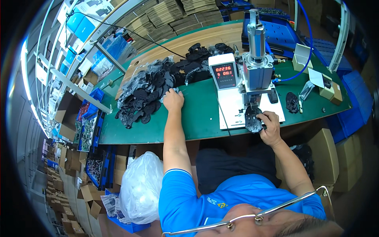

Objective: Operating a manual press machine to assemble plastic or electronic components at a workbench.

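Note:
My right hand [270, 129] pinches the near right edge of a black plastic part [253, 120], a flat oval piece with moulded detail. That part sits under the head of a metal press [256, 71], at the front of its white base plate [233, 103]. Over to the left, my left hand [173, 100] reaches to the right edge of a pile of similar black parts [146, 98], many mixed with clear plastic film. Its fingers are curled, with a bit of pale film by the fingertips; what they hold is hidden.
A white counter box with a red display [224, 72] stands left of the press. Another black part [292, 102] and small open boxes [302, 58] lie to the right on the green table [197, 118]. Blue bins of small parts [94, 168] and a filled plastic bag [141, 187] sit lower left.

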`<control>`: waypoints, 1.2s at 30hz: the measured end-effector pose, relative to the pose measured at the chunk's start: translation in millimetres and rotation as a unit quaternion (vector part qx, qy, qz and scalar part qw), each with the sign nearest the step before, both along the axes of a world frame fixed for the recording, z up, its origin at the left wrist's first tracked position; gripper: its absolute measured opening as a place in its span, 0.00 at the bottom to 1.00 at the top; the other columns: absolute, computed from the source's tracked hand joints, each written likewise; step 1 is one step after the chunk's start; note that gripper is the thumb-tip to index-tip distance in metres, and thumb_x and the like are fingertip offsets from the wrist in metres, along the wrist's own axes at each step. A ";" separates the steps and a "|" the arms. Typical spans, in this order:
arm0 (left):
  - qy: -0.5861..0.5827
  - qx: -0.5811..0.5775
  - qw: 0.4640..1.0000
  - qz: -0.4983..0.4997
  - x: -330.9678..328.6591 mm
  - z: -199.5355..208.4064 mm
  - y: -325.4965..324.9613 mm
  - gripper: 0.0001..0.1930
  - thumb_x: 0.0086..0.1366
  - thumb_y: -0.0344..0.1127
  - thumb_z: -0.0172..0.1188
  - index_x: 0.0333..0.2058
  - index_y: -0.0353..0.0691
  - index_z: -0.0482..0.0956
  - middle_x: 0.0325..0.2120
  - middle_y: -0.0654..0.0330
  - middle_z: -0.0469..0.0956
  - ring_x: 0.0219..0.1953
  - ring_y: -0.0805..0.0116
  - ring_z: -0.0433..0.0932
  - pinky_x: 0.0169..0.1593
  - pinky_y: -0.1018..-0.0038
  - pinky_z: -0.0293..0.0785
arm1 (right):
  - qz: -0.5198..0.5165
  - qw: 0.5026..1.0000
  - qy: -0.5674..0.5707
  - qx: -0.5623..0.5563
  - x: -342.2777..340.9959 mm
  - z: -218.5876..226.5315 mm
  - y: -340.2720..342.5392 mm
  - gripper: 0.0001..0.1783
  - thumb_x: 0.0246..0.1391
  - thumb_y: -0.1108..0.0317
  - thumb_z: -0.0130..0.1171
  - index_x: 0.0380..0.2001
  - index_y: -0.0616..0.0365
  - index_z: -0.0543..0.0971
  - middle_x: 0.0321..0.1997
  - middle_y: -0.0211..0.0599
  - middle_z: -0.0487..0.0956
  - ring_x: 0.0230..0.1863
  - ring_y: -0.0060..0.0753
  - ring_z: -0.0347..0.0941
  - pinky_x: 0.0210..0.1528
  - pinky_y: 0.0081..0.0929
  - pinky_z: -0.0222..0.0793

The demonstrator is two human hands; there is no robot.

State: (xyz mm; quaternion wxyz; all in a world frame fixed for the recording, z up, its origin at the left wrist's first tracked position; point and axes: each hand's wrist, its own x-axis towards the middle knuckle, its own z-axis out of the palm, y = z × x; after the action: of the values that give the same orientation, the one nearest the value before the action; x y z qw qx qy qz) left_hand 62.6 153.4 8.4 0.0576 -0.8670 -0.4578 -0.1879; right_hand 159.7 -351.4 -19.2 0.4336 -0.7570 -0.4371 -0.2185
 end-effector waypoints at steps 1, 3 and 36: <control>-0.001 -0.001 1.000 -0.006 5.0 2.9 -2.5 0.30 0.73 0.57 0.71 0.57 0.36 0.80 0.55 0.44 0.85 0.57 0.38 0.87 0.59 0.48 0.85 | -0.002 1.000 -0.001 -0.001 0.7 -1.3 -0.6 0.26 0.45 0.76 0.69 0.52 0.55 0.89 0.52 0.43 0.82 0.55 0.54 0.79 0.61 0.48 0.71; 0.010 0.008 1.000 0.000 13.6 4.7 -4.0 0.30 0.73 0.58 0.69 0.58 0.36 0.81 0.54 0.42 0.86 0.54 0.36 0.90 0.57 0.46 0.87 | -0.011 1.000 -0.003 -0.001 0.1 -0.9 -1.8 0.26 0.46 0.76 0.69 0.52 0.54 0.89 0.52 0.43 0.82 0.55 0.54 0.79 0.61 0.48 0.71; -0.291 -0.138 0.946 -0.041 -107.5 -20.2 -26.1 0.22 0.78 0.43 0.66 0.57 0.28 0.89 0.51 0.40 0.92 0.54 0.32 0.88 0.64 0.50 0.81 | 0.005 1.000 -0.006 0.002 2.1 -4.7 0.6 0.31 0.41 0.79 0.68 0.55 0.55 0.88 0.53 0.43 0.82 0.55 0.54 0.79 0.62 0.49 0.71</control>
State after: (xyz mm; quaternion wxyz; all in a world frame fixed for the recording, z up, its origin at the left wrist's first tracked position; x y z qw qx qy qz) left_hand -44.9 127.3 -11.8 -0.2061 -0.7924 -0.4400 -0.3689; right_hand 161.8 -350.9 -24.0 0.4339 -0.7527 -0.4427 -0.2218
